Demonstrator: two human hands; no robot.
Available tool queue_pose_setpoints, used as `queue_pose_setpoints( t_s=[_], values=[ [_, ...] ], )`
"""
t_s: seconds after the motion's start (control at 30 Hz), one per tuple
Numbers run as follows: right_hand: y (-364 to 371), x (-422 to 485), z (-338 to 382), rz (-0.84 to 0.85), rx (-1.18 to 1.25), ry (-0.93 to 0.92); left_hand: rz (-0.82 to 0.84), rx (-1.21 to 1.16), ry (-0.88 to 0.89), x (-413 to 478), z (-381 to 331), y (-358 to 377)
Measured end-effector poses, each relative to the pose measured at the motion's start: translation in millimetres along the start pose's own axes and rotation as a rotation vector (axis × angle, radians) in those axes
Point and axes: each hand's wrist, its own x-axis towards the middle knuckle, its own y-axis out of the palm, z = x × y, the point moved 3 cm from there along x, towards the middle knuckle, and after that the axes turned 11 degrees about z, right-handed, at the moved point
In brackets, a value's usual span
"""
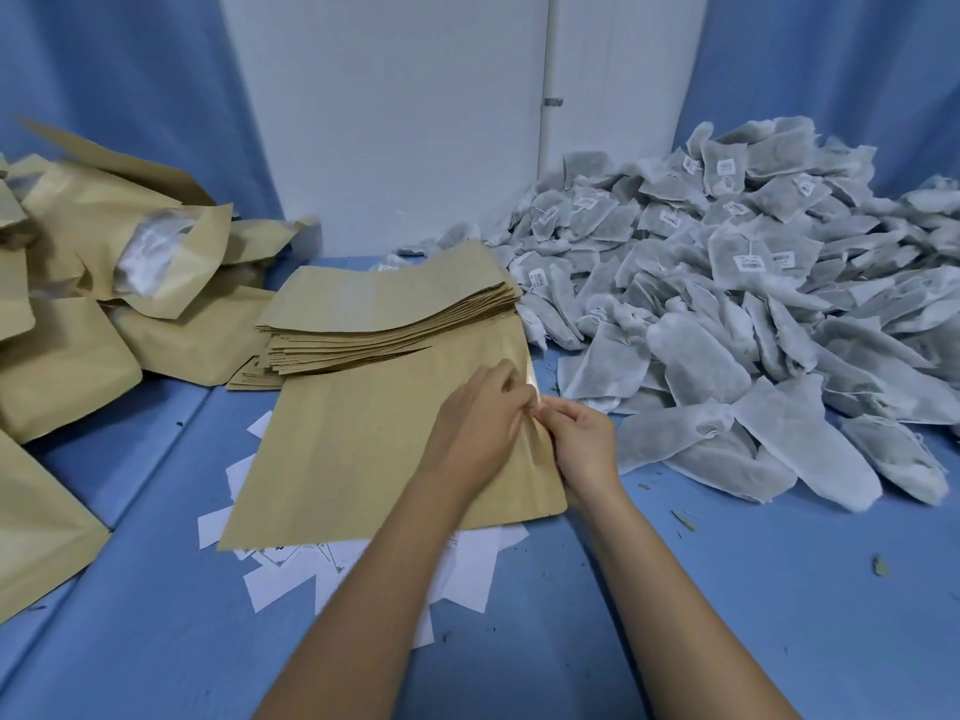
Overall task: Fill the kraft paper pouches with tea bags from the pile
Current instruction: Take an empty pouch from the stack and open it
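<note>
A: Left to right, fast. Far left?
B: Heap of filled pouches (78, 324), then the stack of flat pouches (384, 309). Neither hand is on them.
A: Working one?
B: One kraft pouch (353, 449) lies flat on the blue table (675, 589), on top of white paper slips (280, 579). Its far edge meets the stack; can't tell if it's tucked under. Long axis runs left-right, with the mouth at the right end, where shiny lining shows.
A: Hands?
B: Both are at that mouth. The left hand (478, 423) comes in over the pouch body, fingers curled, pinching the edge. The right hand (582, 439) is just beside it from the open side, fingers curled, pinching the same edge. Looks like they're parting the two layers; the mouth isn't spread yet.
A: Tea bags?
B: The tea bag pile (727, 330) is right of the mouth, nearest bags just beside the right hand. No bag is held.
A: Key relation?
B: The mouth faces the pile, and the right hand is nearer to it. My guess is the right hand fetches bags while the left holds the mouth open.
</note>
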Motion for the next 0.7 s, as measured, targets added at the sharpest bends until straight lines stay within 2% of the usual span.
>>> queue_pose_setpoints(
  t_s=[0.1, 0.2, 0.27, 0.43, 0.5, 0.57, 0.6, 0.63, 0.67, 0.7],
  values=[
    [3, 0, 7, 0.060, 0.083, 0.055, 0.002, 0.307, 0.359, 21, -1, -16],
    [12, 5, 6, 0.111, 0.108, 0.103, 0.027, 0.260, 0.575, 33, 0, -25],
    [15, 9, 9, 0.093, 0.044, 0.114, 0.011, 0.183, 0.579, 38, -1, -33],
    [-14, 30, 31, -0.092, -0.286, 0.127, -0.148, 0.018, 0.536, 43, 3, -58],
    [-3, 29, 45, -0.055, -0.546, -0.038, -0.144, 0.046, 0.543, 44, -1, -63],
    [21, 22, 64, 0.081, -0.839, -0.353, -0.158, 0.031, 0.520, 51, -2, -71],
    [31, 19, 71, 0.195, -0.906, -0.427, -0.169, -0.006, 0.494, 56, -1, -76],
    [33, 17, 81, 0.326, -0.957, -0.431, -0.182, -0.064, 0.463, 60, -1, -80],
    [36, 17, 87, 0.448, -1.017, -0.341, -0.196, -0.136, 0.436, 63, -1, -84],
    [46, 18, 92, 0.495, -1.099, -0.237, -0.197, -0.204, 0.427, 65, -3, -88]
  ],
)
